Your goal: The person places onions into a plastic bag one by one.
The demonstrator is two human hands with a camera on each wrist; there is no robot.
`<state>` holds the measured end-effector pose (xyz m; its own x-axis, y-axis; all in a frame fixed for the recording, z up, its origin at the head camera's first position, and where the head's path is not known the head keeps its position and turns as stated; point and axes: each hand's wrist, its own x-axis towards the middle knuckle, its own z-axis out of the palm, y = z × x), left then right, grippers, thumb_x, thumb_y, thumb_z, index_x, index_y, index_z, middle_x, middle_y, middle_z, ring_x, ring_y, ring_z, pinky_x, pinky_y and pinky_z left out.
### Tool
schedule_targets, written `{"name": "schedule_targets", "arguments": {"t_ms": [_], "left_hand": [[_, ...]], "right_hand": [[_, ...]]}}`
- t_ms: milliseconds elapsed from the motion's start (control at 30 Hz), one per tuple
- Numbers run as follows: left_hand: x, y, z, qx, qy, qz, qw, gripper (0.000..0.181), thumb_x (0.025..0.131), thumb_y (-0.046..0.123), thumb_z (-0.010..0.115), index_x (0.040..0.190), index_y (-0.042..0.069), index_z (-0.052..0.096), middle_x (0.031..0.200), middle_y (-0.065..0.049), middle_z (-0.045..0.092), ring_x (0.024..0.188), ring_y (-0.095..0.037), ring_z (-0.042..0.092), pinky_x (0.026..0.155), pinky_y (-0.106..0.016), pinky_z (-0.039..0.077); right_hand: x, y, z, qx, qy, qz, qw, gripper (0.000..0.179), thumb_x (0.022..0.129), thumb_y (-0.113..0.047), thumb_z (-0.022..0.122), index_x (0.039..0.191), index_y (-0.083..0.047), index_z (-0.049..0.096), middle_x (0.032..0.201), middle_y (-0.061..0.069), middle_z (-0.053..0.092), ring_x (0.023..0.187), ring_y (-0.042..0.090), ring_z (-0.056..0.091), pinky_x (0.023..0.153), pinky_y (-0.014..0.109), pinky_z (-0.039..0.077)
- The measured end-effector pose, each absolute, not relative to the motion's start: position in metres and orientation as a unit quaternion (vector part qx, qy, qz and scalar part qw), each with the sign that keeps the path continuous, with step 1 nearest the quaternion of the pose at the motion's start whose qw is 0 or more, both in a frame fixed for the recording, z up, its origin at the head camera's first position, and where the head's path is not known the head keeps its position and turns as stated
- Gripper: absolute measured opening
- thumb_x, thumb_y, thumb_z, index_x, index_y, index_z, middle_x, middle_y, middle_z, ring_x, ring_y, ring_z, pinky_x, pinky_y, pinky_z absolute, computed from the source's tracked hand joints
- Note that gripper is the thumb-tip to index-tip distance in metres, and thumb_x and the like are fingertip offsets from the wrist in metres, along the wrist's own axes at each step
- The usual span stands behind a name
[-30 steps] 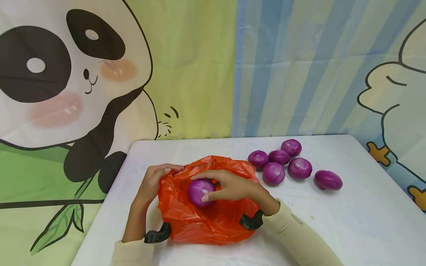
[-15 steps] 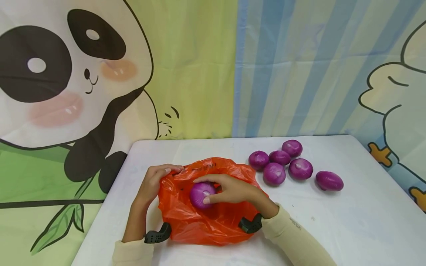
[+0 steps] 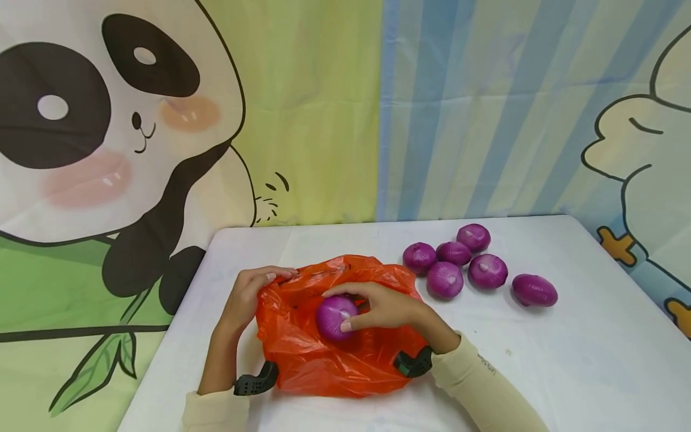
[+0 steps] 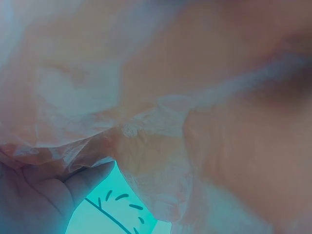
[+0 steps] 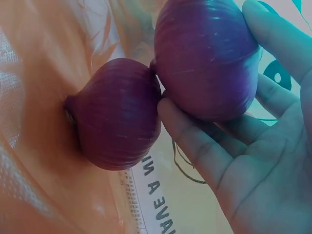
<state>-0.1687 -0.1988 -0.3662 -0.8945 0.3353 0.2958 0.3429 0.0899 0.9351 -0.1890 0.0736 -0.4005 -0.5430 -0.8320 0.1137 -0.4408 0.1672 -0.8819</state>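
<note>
A crumpled orange-red plastic bag [image 3: 345,375] sits on the table with its mouth spread. My left hand [image 3: 244,300] grips the bag's left rim; in the left wrist view, its film [image 4: 161,165] fills most of the picture beside the hand [image 4: 39,195]. Over the opening, my right hand [image 3: 385,307] holds a purple onion [image 3: 331,317], thumb on the near side and fingers across the top. Seen from the right wrist, the held onion [image 5: 207,58] is close to a second onion [image 5: 114,117] against the orange film. How much else the bag contains is hidden.
Several purple onions lie right of the bag, five of kind clustered around a front onion [image 3: 445,280], with one onion [image 3: 534,290] apart farther right. The white table [image 3: 540,354] ends at a printed cloth [image 3: 313,120] behind. Black wrist cameras [image 3: 256,381] hang near the bag.
My right hand and the onion in it have shifted slightly right and down over the bag's opening. The left hand keeps its place on the rim.
</note>
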Motion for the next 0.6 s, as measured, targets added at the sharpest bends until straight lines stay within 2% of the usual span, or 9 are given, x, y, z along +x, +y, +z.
{"name": "schedule_targets", "arguments": {"t_ms": [400, 500, 600], "left_hand": [[-0.179, -0.205, -0.382, -0.235, -0.737, -0.634, 0.008, 0.033, 0.090, 0.005, 0.033, 0.104, -0.009, 0.059, 0.107, -0.022, 0.057, 0.100, -0.033, 0.053, 0.078, -0.034, 0.047], [-0.180, -0.206, -0.384, -0.236, -0.741, -0.628, 0.015, 0.033, 0.090, 0.006, 0.034, 0.104, -0.009, 0.060, 0.106, -0.020, 0.058, 0.100, -0.031, 0.054, 0.078, -0.033, 0.047], [-0.180, -0.207, -0.384, -0.236, -0.742, -0.627, 0.020, 0.033, 0.090, 0.005, 0.033, 0.103, -0.009, 0.060, 0.105, -0.021, 0.059, 0.100, -0.031, 0.054, 0.079, -0.032, 0.047]], "right_hand": [[-0.183, 0.064, -0.407, -0.427, 0.753, -0.476, 0.155, 0.060, 0.074, -0.034, 0.068, 0.127, -0.024, 0.044, 0.123, -0.010, 0.044, 0.103, 0.011, 0.049, 0.079, 0.028, 0.047], [-0.180, 0.060, -0.404, -0.417, 0.764, -0.473, 0.136, 0.059, 0.074, -0.032, 0.068, 0.127, -0.021, 0.045, 0.123, -0.008, 0.046, 0.103, 0.011, 0.049, 0.079, 0.029, 0.046], [-0.175, 0.057, -0.396, -0.418, 0.759, -0.481, 0.131, 0.055, 0.076, -0.024, 0.068, 0.125, -0.012, 0.046, 0.121, 0.000, 0.049, 0.105, 0.016, 0.049, 0.084, 0.036, 0.044]]}}
